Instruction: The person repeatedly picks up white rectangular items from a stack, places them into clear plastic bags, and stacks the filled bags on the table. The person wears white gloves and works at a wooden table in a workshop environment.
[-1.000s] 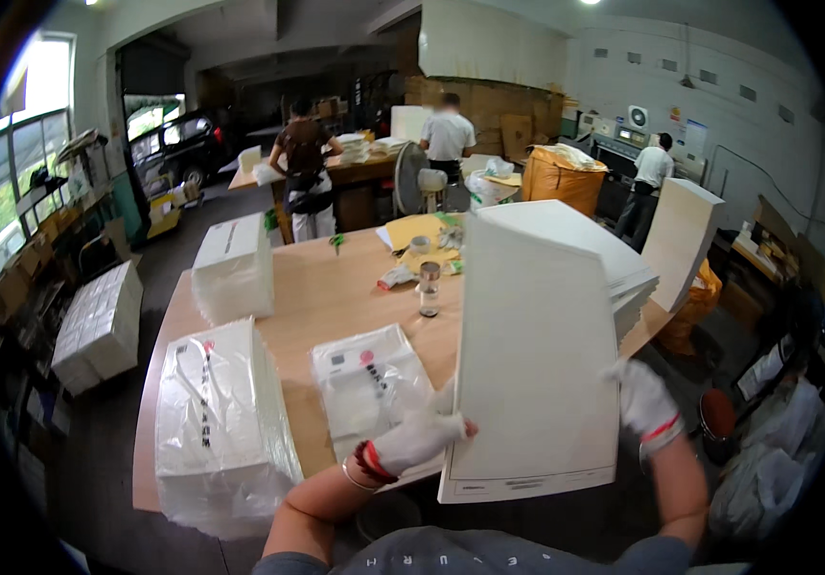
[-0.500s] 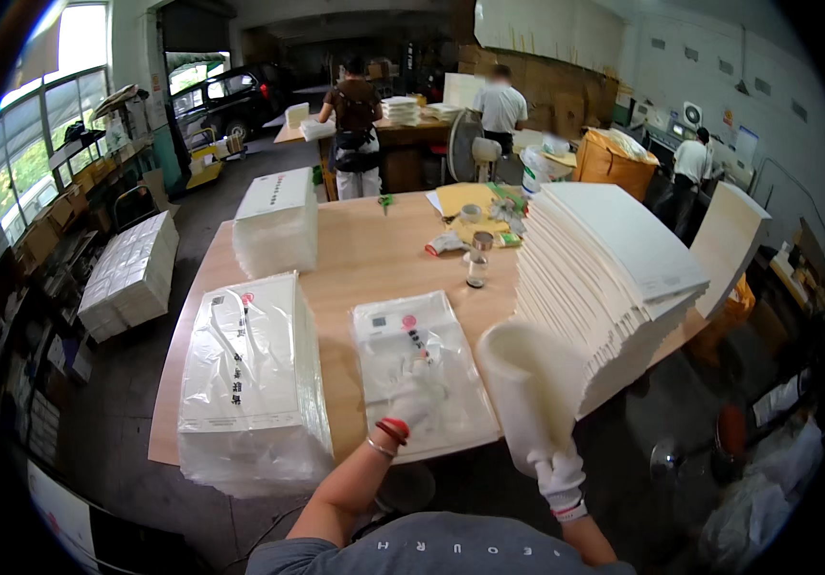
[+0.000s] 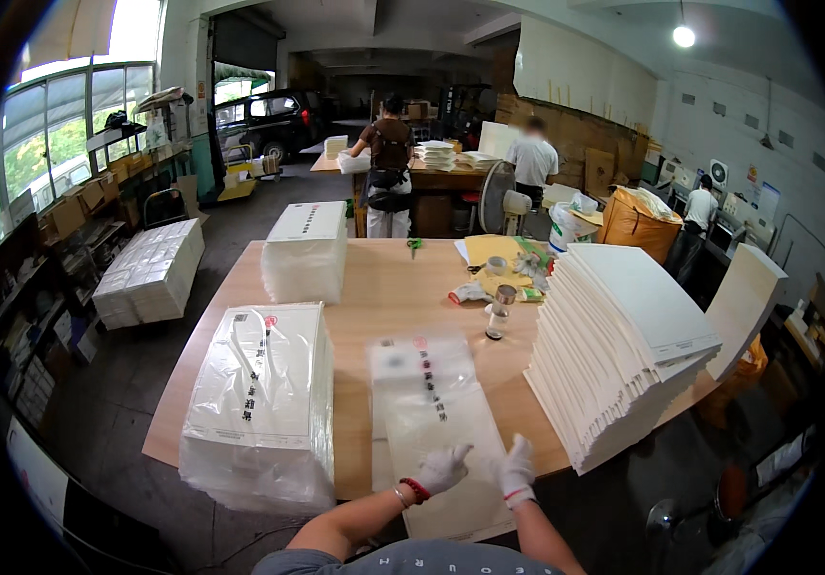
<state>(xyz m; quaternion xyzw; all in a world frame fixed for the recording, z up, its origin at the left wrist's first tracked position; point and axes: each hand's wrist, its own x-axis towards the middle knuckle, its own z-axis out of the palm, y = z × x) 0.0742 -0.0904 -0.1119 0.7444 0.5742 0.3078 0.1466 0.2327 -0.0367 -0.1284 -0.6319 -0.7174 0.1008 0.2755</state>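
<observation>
Gloved left hand (image 3: pixel 443 469) and right hand (image 3: pixel 516 467) rest flat and unclenched on the clear printed plastic bag (image 3: pixel 431 422) at the wooden table's (image 3: pixel 388 297) near edge — best kept spread, pressing evenly.

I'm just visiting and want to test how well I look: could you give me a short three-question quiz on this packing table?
1. True or false: both gloved hands, left hand and right hand, rest on the clear plastic bag at the table's near edge.
2. What lies to the right of that bag? A) a fanned stack of white boards B) a red toolbox C) a laptop
3. What upright thing stands on the wooden table just beyond the bag?

Key: 1 true; 2 A; 3 a small clear bottle.
</observation>
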